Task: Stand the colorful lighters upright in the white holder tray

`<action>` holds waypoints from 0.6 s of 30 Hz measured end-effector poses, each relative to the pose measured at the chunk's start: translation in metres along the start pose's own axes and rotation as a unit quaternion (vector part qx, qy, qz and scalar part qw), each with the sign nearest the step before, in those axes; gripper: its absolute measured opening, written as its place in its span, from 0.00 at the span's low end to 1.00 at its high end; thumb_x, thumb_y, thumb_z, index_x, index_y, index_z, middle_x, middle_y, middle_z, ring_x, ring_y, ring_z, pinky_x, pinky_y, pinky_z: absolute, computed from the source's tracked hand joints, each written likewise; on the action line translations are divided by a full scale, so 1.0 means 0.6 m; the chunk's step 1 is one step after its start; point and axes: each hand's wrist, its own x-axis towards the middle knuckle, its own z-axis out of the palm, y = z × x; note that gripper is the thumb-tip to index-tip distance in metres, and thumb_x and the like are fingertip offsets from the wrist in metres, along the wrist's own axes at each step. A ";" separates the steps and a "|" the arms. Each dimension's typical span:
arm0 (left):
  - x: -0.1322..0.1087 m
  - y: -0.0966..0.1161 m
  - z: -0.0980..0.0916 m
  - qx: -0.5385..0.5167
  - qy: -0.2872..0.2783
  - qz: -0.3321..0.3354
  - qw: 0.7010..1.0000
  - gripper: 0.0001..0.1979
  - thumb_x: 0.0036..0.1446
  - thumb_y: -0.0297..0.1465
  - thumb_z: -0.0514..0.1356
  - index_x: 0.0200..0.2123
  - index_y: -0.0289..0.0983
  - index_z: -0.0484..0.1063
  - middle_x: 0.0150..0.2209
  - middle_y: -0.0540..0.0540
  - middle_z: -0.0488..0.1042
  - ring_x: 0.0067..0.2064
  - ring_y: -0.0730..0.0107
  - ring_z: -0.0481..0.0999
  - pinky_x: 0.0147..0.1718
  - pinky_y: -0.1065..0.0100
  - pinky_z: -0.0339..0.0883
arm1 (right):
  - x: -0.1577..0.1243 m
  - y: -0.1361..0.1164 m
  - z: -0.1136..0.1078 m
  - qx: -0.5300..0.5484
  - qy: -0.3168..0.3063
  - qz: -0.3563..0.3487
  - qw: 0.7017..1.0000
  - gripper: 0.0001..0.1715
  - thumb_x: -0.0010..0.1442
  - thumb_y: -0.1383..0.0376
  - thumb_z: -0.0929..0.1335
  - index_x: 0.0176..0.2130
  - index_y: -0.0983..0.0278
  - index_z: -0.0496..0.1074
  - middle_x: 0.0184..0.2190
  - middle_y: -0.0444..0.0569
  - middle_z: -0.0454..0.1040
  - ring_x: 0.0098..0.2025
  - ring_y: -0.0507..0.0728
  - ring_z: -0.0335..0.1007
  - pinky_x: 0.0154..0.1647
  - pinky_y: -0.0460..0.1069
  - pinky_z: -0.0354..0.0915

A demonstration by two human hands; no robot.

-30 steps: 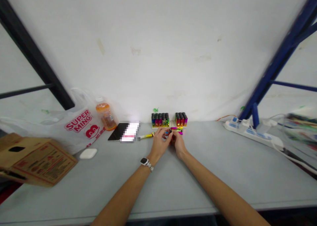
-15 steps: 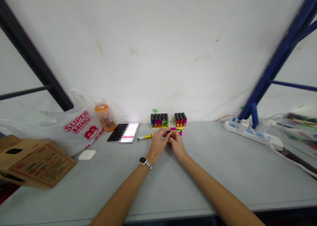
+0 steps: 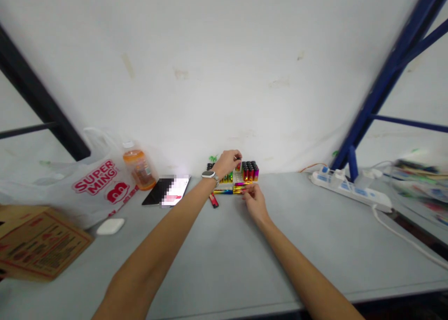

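Note:
Several shiny multicoloured lighters [image 3: 250,171] stand upright in a pale tray [image 3: 238,177] near the wall. My left hand [image 3: 228,161] is above the tray's gap, its fingers closed on the top of a reddish lighter [image 3: 238,167]; whether that lighter touches the tray I cannot tell. More upright lighters are partly hidden behind this hand. In front of the tray, my right hand [image 3: 257,201] has its fingertips pinched at the end of a yellow lighter [image 3: 239,190] lying flat. A blue and gold lighter [image 3: 223,192] lies left of it, and a red lighter [image 3: 213,200] lies nearer me.
On the left are a tablet [image 3: 159,191], an orange bottle [image 3: 140,170], a white plastic bag [image 3: 94,180], a small white case [image 3: 110,226] and a cardboard box [image 3: 45,240]. A power strip [image 3: 350,189] with plugs lies on the right, by a blue metal post [image 3: 378,86].
My left hand has left my right hand and risen over the tray with a lighter. The right hand stays low near the lying lighters. A red lighter now shows on the table; the view shifted slightly.

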 end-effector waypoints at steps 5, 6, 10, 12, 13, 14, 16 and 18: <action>0.030 -0.028 0.031 0.043 -0.030 -0.006 0.999 0.06 0.51 0.22 0.63 0.33 0.34 0.78 0.34 0.43 0.80 0.38 0.64 0.77 0.44 0.64 0.71 | -0.006 -0.004 0.005 -0.034 -0.016 -0.004 0.999 0.08 0.50 0.64 0.64 0.35 0.60 0.67 0.27 0.42 0.68 0.28 0.54 0.63 0.31 0.49 0.60; 0.033 -0.033 0.037 0.048 -0.034 -0.007 0.998 0.06 0.50 0.21 0.63 0.33 0.33 0.78 0.34 0.43 0.79 0.38 0.64 0.77 0.44 0.64 0.71 | -0.007 -0.004 0.006 -0.044 -0.019 -0.005 0.999 0.08 0.50 0.65 0.64 0.34 0.61 0.67 0.26 0.42 0.68 0.28 0.54 0.63 0.31 0.48 0.60; 0.044 -0.045 0.055 0.061 -0.043 -0.012 0.997 0.07 0.51 0.21 0.62 0.34 0.33 0.79 0.34 0.43 0.79 0.37 0.64 0.77 0.44 0.64 0.71 | -0.008 -0.003 0.007 -0.065 -0.039 -0.010 0.997 0.09 0.48 0.67 0.63 0.34 0.61 0.67 0.25 0.41 0.68 0.28 0.55 0.64 0.32 0.49 0.60; 0.048 -0.048 0.061 0.065 -0.044 -0.015 0.997 0.07 0.51 0.22 0.62 0.34 0.33 0.79 0.33 0.43 0.79 0.37 0.65 0.77 0.44 0.65 0.71 | -0.009 -0.002 0.008 -0.064 -0.046 -0.008 0.997 0.09 0.48 0.68 0.63 0.34 0.61 0.67 0.26 0.42 0.68 0.29 0.55 0.65 0.32 0.49 0.61; 0.050 -0.048 0.063 0.066 -0.045 -0.015 0.997 0.07 0.51 0.22 0.62 0.34 0.34 0.79 0.33 0.43 0.79 0.37 0.65 0.77 0.43 0.65 0.71 | -0.009 -0.001 0.008 -0.064 -0.048 -0.007 0.997 0.09 0.48 0.68 0.63 0.34 0.61 0.67 0.26 0.42 0.68 0.29 0.55 0.65 0.32 0.49 0.61; 0.052 -0.048 0.064 0.067 -0.046 -0.015 0.997 0.07 0.51 0.23 0.63 0.35 0.34 0.79 0.33 0.43 0.79 0.37 0.65 0.77 0.43 0.65 0.71 | -0.009 0.000 0.008 -0.066 -0.050 -0.006 0.997 0.10 0.48 0.68 0.62 0.34 0.61 0.67 0.26 0.42 0.69 0.29 0.55 0.65 0.32 0.49 0.61; 0.055 -0.047 0.066 0.071 -0.048 -0.015 0.996 0.07 0.51 0.23 0.63 0.35 0.34 0.79 0.33 0.44 0.79 0.37 0.65 0.77 0.44 0.65 0.71 | -0.010 0.000 0.008 -0.068 -0.055 -0.004 0.996 0.11 0.47 0.68 0.62 0.34 0.60 0.67 0.25 0.42 0.69 0.29 0.55 0.65 0.31 0.48 0.60; 0.056 -0.045 0.066 0.077 -0.049 -0.013 0.996 0.08 0.51 0.23 0.63 0.35 0.34 0.79 0.34 0.43 0.79 0.38 0.64 0.77 0.44 0.65 0.71 | -0.010 0.000 0.008 -0.072 -0.058 -0.004 0.996 0.11 0.46 0.69 0.62 0.33 0.60 0.67 0.25 0.41 0.69 0.28 0.55 0.65 0.31 0.48 0.60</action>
